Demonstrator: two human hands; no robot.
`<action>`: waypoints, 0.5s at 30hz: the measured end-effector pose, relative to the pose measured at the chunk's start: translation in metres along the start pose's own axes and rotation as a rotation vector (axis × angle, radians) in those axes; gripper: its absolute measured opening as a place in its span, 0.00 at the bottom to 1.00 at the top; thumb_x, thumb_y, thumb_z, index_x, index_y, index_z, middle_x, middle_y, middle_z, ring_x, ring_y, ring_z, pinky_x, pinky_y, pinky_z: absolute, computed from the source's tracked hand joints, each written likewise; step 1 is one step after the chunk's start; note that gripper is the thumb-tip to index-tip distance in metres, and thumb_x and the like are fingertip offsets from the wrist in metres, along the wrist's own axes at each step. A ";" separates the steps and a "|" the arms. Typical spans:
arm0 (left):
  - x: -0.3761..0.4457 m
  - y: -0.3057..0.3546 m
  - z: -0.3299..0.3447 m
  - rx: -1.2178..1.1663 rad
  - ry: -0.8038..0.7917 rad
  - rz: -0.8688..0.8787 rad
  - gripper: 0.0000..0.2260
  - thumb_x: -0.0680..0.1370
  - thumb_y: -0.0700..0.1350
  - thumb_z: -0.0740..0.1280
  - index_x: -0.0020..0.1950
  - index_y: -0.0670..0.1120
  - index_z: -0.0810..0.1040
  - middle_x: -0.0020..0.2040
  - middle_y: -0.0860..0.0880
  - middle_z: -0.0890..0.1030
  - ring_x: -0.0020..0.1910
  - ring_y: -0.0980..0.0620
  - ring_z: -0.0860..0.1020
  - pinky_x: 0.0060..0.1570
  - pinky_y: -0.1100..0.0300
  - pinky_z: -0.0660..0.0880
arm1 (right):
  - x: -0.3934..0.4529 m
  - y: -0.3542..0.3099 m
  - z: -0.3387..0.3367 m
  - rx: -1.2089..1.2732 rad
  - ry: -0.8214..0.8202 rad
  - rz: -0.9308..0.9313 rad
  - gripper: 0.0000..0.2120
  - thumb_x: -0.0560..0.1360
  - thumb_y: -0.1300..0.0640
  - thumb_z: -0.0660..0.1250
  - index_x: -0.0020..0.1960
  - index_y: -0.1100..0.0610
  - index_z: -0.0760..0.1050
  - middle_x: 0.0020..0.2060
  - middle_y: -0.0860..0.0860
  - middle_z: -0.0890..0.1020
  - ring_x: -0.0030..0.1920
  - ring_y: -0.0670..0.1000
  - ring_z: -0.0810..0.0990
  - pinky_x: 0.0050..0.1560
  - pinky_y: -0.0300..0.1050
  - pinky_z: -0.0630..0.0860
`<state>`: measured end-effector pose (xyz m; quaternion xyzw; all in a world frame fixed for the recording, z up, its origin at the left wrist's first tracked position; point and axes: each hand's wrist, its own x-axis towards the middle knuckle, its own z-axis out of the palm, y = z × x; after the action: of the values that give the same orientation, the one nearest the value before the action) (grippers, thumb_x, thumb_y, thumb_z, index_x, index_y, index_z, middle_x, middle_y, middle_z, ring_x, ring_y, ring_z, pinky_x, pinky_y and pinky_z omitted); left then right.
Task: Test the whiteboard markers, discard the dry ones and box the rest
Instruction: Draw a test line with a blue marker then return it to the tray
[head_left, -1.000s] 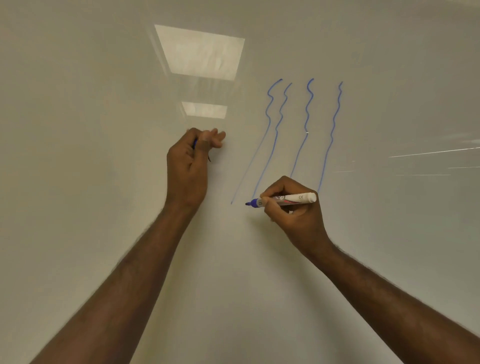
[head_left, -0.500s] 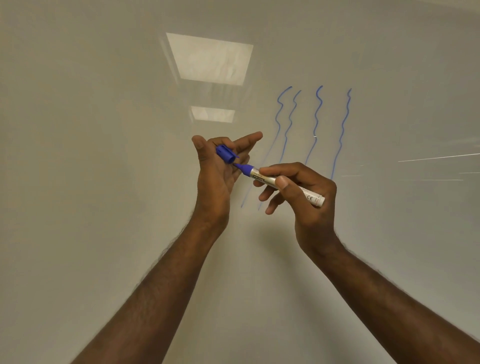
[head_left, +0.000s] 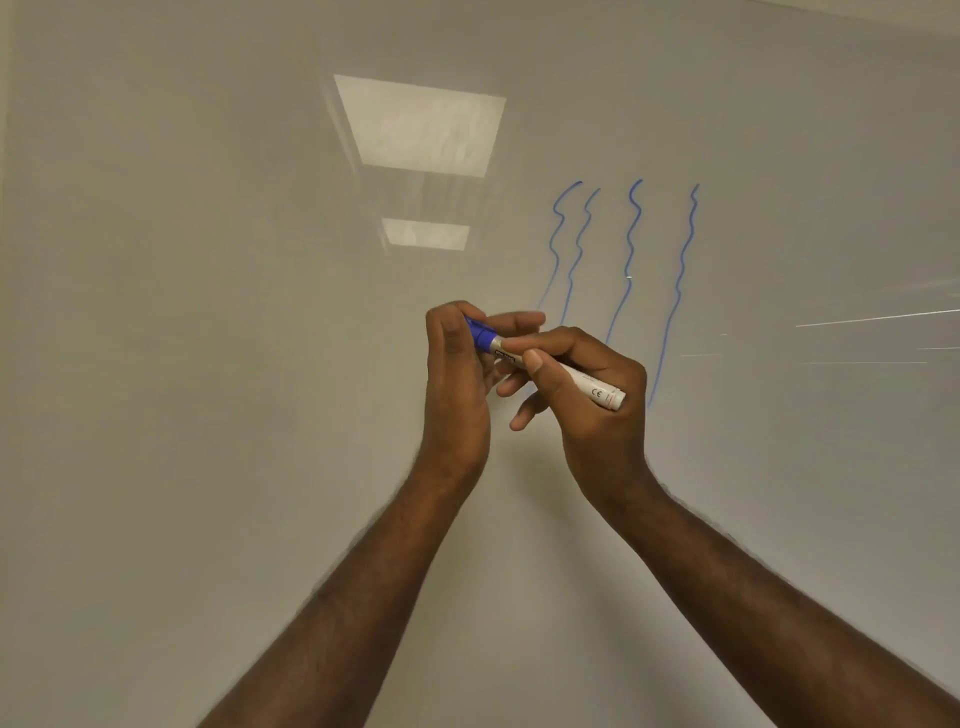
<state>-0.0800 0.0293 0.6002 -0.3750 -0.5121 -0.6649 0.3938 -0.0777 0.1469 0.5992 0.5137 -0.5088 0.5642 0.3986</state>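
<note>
Left hand (head_left: 457, 379) fingers are pinching the blue plastic cap (head_left: 480, 335) seated on the white cylindrical marker (head_left: 566, 375); right hand (head_left: 587, 400) fingers are gripping its barrel before the glossy whiteboard (head_left: 208, 364).

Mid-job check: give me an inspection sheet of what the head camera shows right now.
Surface: whiteboard, glossy, reflecting ceiling lights.
Job's things: marker with its blue cap on the tip end; four wavy blue lines on the board.
Clutter: nothing seen.
Hands: left hand grips the cap; right hand holds the marker's barrel.
Cables: nothing seen.
Surroundings: faint streaks at the board's right.
</note>
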 end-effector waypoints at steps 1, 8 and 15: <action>-0.004 -0.005 0.001 0.039 0.036 -0.007 0.28 0.80 0.67 0.50 0.55 0.42 0.69 0.51 0.49 0.83 0.53 0.49 0.81 0.60 0.47 0.77 | -0.001 0.001 0.002 0.004 0.002 0.006 0.09 0.80 0.67 0.64 0.56 0.66 0.82 0.48 0.58 0.86 0.39 0.56 0.85 0.33 0.47 0.82; -0.013 -0.012 -0.001 0.105 0.137 -0.054 0.37 0.74 0.74 0.53 0.58 0.40 0.68 0.51 0.41 0.77 0.51 0.50 0.79 0.57 0.48 0.80 | -0.008 0.006 0.007 0.032 -0.030 0.018 0.09 0.80 0.69 0.62 0.54 0.70 0.81 0.53 0.61 0.85 0.40 0.57 0.86 0.40 0.48 0.84; -0.024 -0.012 -0.028 0.178 -0.023 -0.016 0.36 0.72 0.78 0.56 0.56 0.46 0.70 0.47 0.51 0.80 0.48 0.52 0.81 0.49 0.55 0.80 | -0.014 0.012 0.001 0.065 -0.097 0.098 0.09 0.80 0.68 0.63 0.53 0.66 0.82 0.46 0.59 0.86 0.39 0.60 0.86 0.41 0.53 0.85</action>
<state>-0.0837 0.0070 0.5680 -0.3419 -0.5766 -0.6156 0.4144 -0.0873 0.1447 0.5838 0.5276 -0.5335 0.5737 0.3284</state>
